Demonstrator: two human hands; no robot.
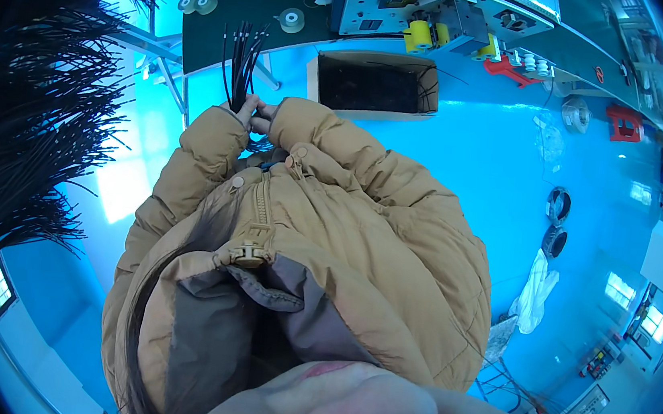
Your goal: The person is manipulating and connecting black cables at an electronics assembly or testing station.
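While both hands, left hand (246,109) and right hand (262,119), close their fingers around a bundle of black wires (240,64) above the cardboard box (376,86), gathering appears midway, many loose wires (42,112) remaining unbundled.

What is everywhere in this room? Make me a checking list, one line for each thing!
Surface: dark green workbench, at the top of the view.
Job's things: bundle of thin black wires, held upright.
Clutter: tape rolls on the bench; open cardboard box below its edge.
Grippers: left hand and right hand close together at the bundle's base; fingers mostly hidden by tan jacket sleeves.
Cables: mass of black wires hanging at the left.
Surroundings: blue floor, grey machine on the bench.
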